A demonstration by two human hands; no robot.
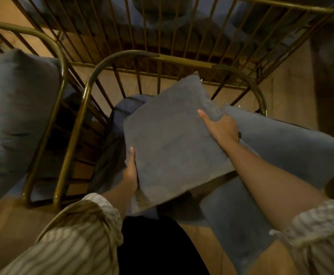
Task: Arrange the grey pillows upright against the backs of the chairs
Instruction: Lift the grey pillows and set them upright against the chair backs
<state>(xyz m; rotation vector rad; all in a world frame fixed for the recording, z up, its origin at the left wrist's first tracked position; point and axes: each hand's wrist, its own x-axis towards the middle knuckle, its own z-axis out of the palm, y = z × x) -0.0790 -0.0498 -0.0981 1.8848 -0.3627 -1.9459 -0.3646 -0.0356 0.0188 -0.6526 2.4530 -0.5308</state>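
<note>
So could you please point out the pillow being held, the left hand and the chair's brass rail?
Pillow (174,143), head view, middle of its grey face.
Left hand (130,171), head view, back of the hand.
Brass rail (184,60), head view, top of the curved backrest.

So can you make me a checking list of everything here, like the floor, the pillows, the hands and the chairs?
Surface: wooden floor, bare where it shows.
Job's things: square grey pillow held tilted over the middle chair; second grey pillow lying beside it; another pillow upright in the left chair.
Clutter: nothing seen.
Grippers: left hand grips the square pillow's near-left edge; right hand grips its right edge.
Cables: nothing seen.
Surroundings: gold wire frames, blue seat cushion, dim light.
</note>
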